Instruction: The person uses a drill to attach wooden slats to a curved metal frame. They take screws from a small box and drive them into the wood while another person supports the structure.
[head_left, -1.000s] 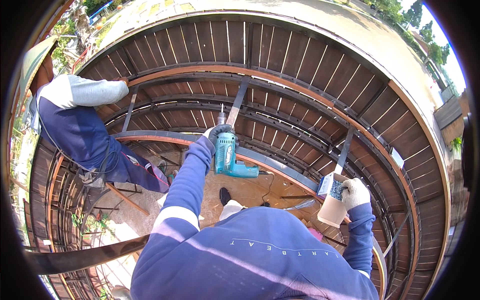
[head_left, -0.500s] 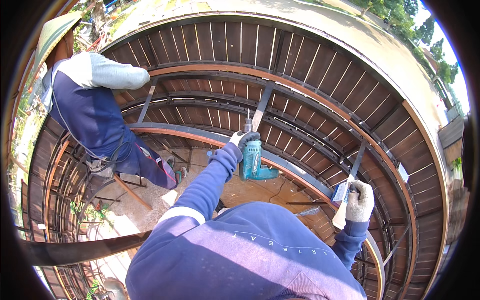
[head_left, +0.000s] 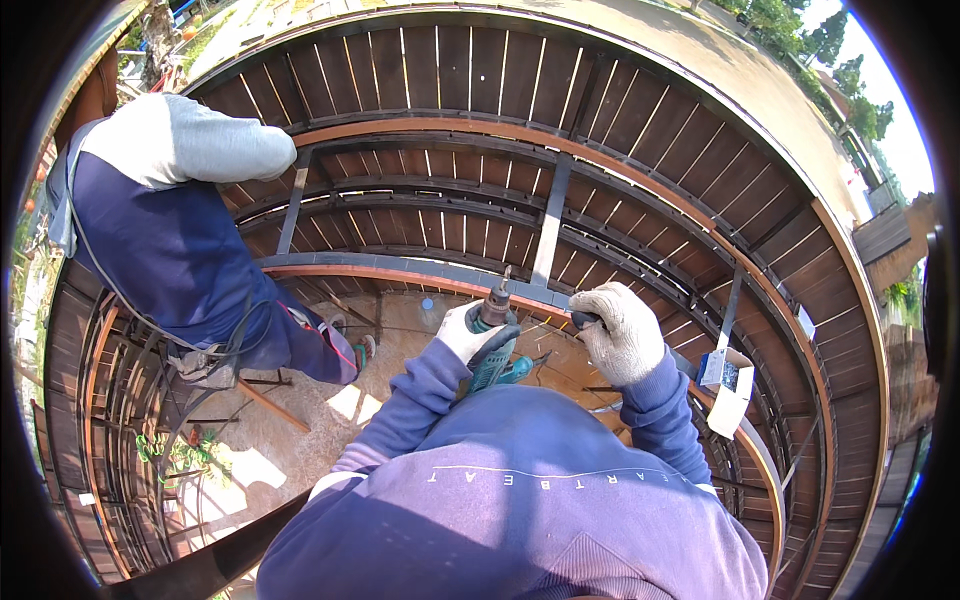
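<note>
My left hand (head_left: 463,333), in a pale glove with a dark palm, grips a teal power drill (head_left: 490,370) around its upper body. The drill's chuck (head_left: 495,305) and bit point up and away from me, just short of the curved rail (head_left: 400,268). My right hand (head_left: 622,335), gloved alike, is beside the drill with its fingers pinched together. Whatever they hold, if anything, is too small to make out. To the right of it an opened small box (head_left: 725,372), white and blue with small dark pieces inside, rests on the rail.
Curved tiers of dark slats (head_left: 440,75) on metal framing wrap around me. Flat cross bars (head_left: 552,220) join the rails. A co-worker (head_left: 165,230) in a dark blue and grey top stands close at left, a cable hanging along them. A dark curved bar (head_left: 215,550) crosses at lower left.
My right hand has left the small box and moved left toward the drill. My left hand has drawn the drill back toward my body, with its bit still pointing up.
</note>
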